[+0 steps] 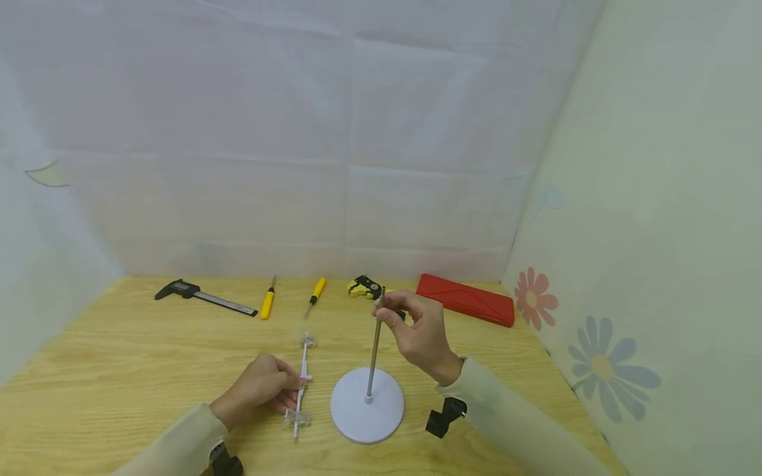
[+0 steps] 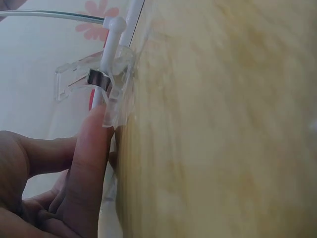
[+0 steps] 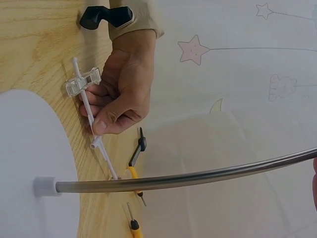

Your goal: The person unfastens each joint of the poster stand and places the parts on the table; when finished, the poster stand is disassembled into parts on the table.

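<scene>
1. A thin metal rod (image 1: 374, 344) is seen standing upright in the socket of a round white base (image 1: 367, 404), which lies flat on the wooden bench (image 1: 149, 357).
2. The top of the rod is pinched by the right hand (image 1: 419, 334); its grip is narrow, with thumb and fingertips closed around the rod.
3. The rod is judged to be stiff, smooth and rather slippery, and fairly light. A hold near the top gives good leverage, but the base may tip, because it is not held down by anything.
4. A white plastic bar (image 1: 301, 383) with clear clips (image 3: 83, 82) lies on the bench just left of the base. It is held near its middle by the left hand (image 1: 262, 387), with the fingers curled around it.
5. The bar and clips are judged to be very light and somewhat brittle; the clear clips could crack if they are squeezed hard, so the bar itself is the safer place to hold.
6. At the back of the bench a caliper (image 1: 202, 295), two yellow screwdrivers (image 1: 268, 303), a small black and yellow tool (image 1: 364, 287) and a red case (image 1: 466, 299) are laid out.
7. No brand, label or readable writing can be found on any of these things.
</scene>
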